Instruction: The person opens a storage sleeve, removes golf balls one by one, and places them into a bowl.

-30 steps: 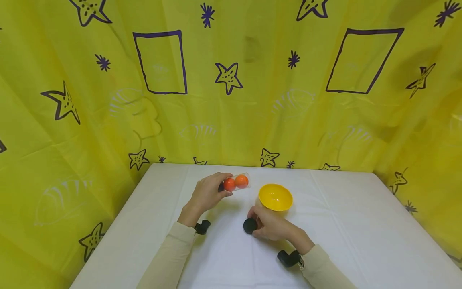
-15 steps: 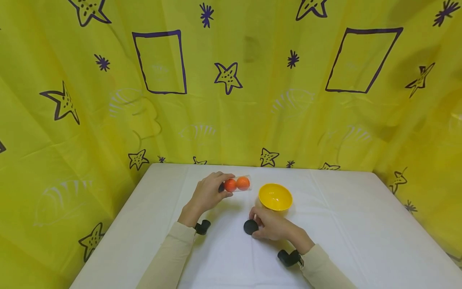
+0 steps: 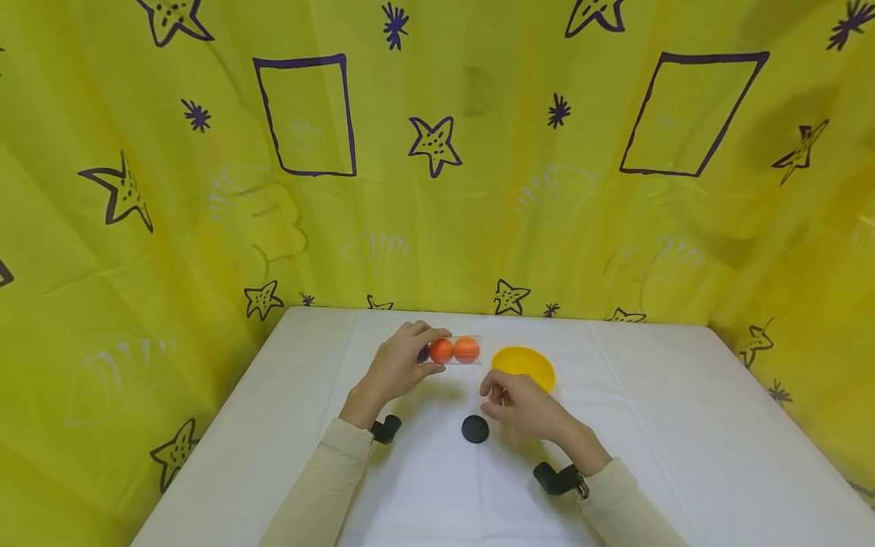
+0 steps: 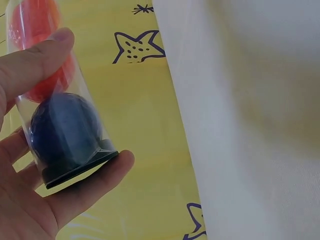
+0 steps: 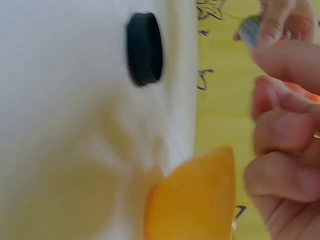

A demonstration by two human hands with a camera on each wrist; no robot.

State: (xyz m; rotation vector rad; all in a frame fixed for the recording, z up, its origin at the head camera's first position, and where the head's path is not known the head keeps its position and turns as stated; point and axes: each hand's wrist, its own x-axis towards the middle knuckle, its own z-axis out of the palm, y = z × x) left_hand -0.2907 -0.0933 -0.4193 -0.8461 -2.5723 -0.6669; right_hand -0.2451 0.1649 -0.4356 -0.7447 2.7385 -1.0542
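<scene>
My left hand (image 3: 396, 365) grips a clear plastic tube (image 3: 477, 350) on its side above the table, its far end pointing right. Inside lie an orange ball (image 3: 467, 349), a red-orange ball (image 3: 441, 351) and a dark blue ball (image 4: 65, 130); a black base (image 4: 80, 170) closes the end at my palm. On the cloth lies a round black cap (image 3: 475, 429), apart from my right hand (image 3: 526, 406). That hand hovers with loosely bent fingers and nothing in them, in front of the yellow bowl (image 3: 529, 363) and partly hiding it.
A white cloth (image 3: 649, 425) covers the table. Behind and at both sides hangs a yellow curtain (image 3: 437, 228) with dark star drawings. Each wrist carries a black camera mount, such as the right one (image 3: 557, 480).
My right hand has let go of the black cap and lifted up and slightly right toward the bowl. The tube in my left hand has shifted slightly right and levelled.
</scene>
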